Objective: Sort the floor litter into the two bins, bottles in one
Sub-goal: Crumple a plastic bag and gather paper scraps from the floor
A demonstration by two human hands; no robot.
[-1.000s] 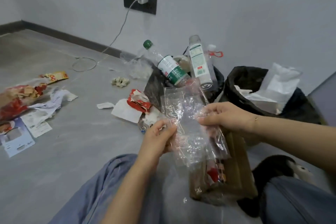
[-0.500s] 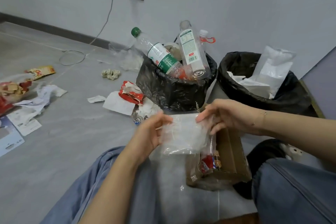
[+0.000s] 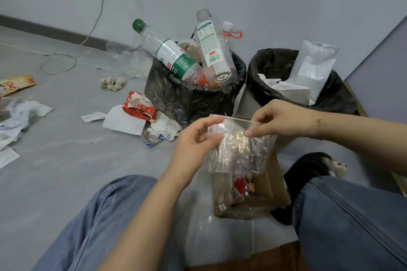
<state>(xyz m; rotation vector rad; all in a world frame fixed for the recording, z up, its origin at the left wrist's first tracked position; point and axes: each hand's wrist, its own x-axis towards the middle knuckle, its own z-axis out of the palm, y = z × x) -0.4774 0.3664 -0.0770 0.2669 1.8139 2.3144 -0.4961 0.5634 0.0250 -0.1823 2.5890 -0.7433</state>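
Clear plastic bag (image 3: 239,149) is dangling above the cardboard box (image 3: 264,191), left hand (image 3: 193,141) and right hand (image 3: 279,120) both pinching its top; looking flimsy, slippery, best gripped along that stiffer edge.

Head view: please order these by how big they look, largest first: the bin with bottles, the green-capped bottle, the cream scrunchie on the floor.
1. bin with bottles
2. green-capped bottle
3. cream scrunchie
All three lie at a similar distance, so the order seems safe.
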